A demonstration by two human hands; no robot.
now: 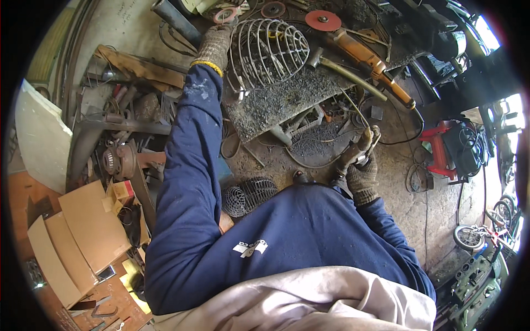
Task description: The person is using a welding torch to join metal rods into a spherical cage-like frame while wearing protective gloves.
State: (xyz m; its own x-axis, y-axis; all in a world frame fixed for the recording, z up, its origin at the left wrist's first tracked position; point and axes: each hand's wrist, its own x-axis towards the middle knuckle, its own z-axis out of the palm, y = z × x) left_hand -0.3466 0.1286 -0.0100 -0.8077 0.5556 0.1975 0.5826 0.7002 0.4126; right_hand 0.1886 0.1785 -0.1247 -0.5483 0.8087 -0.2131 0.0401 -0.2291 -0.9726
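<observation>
My left hand (214, 47), in a knitted work glove with a yellow cuff, reaches far forward and grips the left edge of a domed metal bar cage (268, 52). The cage lies on its side on a gritty metal workbench (254, 116). Low at the right, beside my knee, my gloved right hand (361, 179) is closed round a welding electrode holder (364, 144). A thin rod (355, 107) slants up from its jaws toward the bench edge. The right fingers are partly hidden.
A hammer (350, 77) and an orange angle grinder (361, 52) with a red disc lie right of the cage. A second bar cage (248, 197) sits on the floor by my legs. Cables cross the floor near a red-framed machine (441, 149). Cardboard boxes (83, 237) stand at left.
</observation>
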